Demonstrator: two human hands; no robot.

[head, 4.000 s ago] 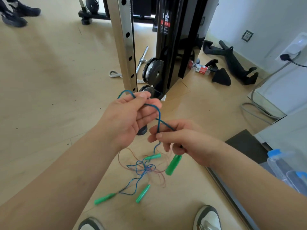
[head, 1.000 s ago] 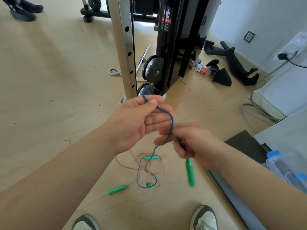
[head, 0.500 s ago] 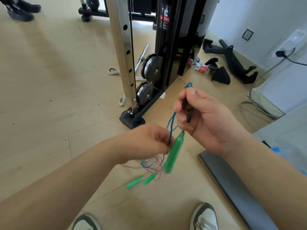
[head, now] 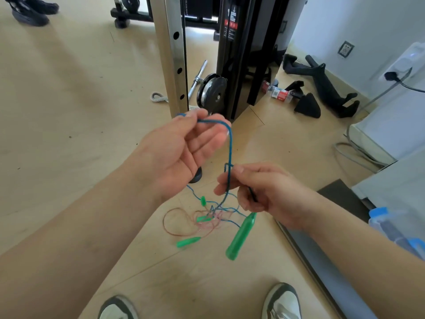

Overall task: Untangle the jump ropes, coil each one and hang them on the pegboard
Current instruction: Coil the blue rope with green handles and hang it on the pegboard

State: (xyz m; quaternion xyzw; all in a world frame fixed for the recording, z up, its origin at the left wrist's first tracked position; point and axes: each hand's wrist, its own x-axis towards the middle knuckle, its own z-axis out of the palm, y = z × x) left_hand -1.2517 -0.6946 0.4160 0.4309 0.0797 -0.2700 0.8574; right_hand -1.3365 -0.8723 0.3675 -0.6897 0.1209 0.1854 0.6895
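The blue jump rope [head: 230, 146] is pinched at the fingertips of the left hand [head: 179, 153], palm half-spread, and between thumb and forefinger of the right hand [head: 264, 192]. A green handle [head: 240, 237] hangs below. The remaining tangle [head: 207, 219] is left on the floor [head: 69, 111].

hands [head: 264, 192] pinching blue rope [head: 230, 146], tangle [head: 207, 218] below

A steel upright [head: 173, 54] and black weight plate [head: 212, 93] stand top centre; a bottle [head: 279, 93] lies right; shoes [head: 32, 10] upper left.
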